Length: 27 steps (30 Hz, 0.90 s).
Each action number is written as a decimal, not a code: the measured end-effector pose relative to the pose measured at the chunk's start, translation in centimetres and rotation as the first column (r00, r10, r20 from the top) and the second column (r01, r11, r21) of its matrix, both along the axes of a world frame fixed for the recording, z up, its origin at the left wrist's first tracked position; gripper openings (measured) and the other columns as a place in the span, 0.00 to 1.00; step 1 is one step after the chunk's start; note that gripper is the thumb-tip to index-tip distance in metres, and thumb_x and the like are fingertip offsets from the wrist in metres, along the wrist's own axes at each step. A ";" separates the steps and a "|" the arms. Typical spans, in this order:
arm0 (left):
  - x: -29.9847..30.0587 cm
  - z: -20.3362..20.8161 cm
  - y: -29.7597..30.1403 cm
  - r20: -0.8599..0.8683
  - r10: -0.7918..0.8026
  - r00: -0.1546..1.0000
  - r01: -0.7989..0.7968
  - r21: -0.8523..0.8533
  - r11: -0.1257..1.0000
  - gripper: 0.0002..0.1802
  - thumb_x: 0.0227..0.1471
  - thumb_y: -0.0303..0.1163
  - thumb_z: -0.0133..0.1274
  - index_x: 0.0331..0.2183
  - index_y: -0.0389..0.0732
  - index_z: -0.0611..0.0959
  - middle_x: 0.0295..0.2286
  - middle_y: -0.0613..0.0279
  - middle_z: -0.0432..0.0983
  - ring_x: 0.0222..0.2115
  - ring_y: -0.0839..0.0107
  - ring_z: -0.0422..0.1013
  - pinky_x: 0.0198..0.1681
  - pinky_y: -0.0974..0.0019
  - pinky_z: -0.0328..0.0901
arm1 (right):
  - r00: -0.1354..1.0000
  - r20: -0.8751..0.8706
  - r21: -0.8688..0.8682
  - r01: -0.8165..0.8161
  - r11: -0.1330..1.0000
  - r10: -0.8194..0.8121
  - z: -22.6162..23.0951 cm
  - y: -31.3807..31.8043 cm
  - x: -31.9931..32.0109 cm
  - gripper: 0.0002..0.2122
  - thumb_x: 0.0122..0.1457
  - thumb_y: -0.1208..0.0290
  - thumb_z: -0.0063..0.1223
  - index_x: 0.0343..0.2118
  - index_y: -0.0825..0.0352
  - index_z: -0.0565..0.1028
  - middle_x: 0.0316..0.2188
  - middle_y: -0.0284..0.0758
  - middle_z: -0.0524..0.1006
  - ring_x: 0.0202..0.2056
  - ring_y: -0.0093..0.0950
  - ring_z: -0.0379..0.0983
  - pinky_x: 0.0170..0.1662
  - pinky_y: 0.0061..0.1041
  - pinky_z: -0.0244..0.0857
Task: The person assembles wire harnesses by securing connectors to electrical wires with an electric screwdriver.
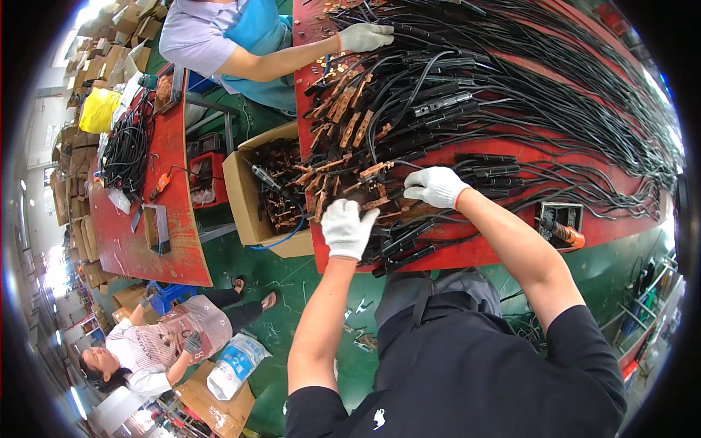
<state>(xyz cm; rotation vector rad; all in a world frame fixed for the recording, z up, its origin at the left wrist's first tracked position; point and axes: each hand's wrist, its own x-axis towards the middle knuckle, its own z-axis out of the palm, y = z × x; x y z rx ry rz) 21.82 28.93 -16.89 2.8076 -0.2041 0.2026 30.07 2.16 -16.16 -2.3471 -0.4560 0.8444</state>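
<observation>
My left hand [348,228], in a white knit glove, is at the near left edge of the red table [467,244], beside a heap of copper-coloured metal ends [358,130]. Its thumb stands apart from the fingers, and nothing shows in it. Further right, my right hand [436,187], gloved alike, has its fingers drawn together over the heap; whatever lies between the fingertips is hidden. The copper ends join black handles [438,104] on long black cables [569,80], which run to the right. More black handles [401,241] lie beneath and between my hands.
Across the table, a co-worker's gloved hand [366,37] rests on the cables. A cardboard box [252,219] of copper and black parts abuts the table's left edge. An orange-handled tool sits in a metal box [558,217] at right. Another person [171,332] is at lower left, near a second red table [175,248].
</observation>
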 end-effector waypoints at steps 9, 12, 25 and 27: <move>1.5 -0.9 -3.2 -0.416 0.127 0.900 -0.031 0.231 0.973 0.31 0.53 0.63 0.57 0.47 0.49 0.87 0.41 0.47 0.83 0.40 0.47 0.81 0.45 0.47 0.74 | 0.979 -0.205 0.223 0.033 0.974 0.013 1.2 -2.2 -0.2 0.20 0.61 0.52 0.57 0.45 0.65 0.83 0.42 0.44 0.84 0.46 0.40 0.80 0.52 0.34 0.70; 0.9 -1.2 -2.6 -0.315 0.184 0.931 -0.105 0.252 0.962 0.32 0.55 0.63 0.53 0.46 0.47 0.87 0.40 0.48 0.82 0.39 0.47 0.80 0.45 0.48 0.74 | 0.989 -0.147 0.312 0.064 0.948 -0.018 1.3 -2.2 -0.6 0.20 0.60 0.52 0.58 0.46 0.63 0.83 0.43 0.43 0.84 0.46 0.39 0.80 0.52 0.35 0.70; -7.5 9.2 -7.6 -0.517 -0.091 0.851 -0.228 -0.520 0.823 0.22 0.59 0.34 0.61 0.54 0.38 0.82 0.39 0.52 0.85 0.36 0.71 0.79 0.44 0.65 0.72 | 0.914 0.195 0.597 0.179 0.782 -0.357 5.0 -5.5 -8.8 0.16 0.60 0.59 0.63 0.48 0.60 0.79 0.49 0.39 0.78 0.46 0.40 0.79 0.50 0.35 0.74; -8.1 11.3 -10.1 -0.455 -0.039 0.889 -0.272 -0.597 0.755 0.20 0.59 0.32 0.61 0.51 0.34 0.83 0.38 0.54 0.84 0.36 0.72 0.78 0.45 0.66 0.71 | 0.832 0.219 0.631 0.277 0.724 -0.509 6.1 -6.8 -10.9 0.22 0.62 0.62 0.62 0.58 0.58 0.74 0.58 0.38 0.73 0.51 0.39 0.78 0.57 0.36 0.72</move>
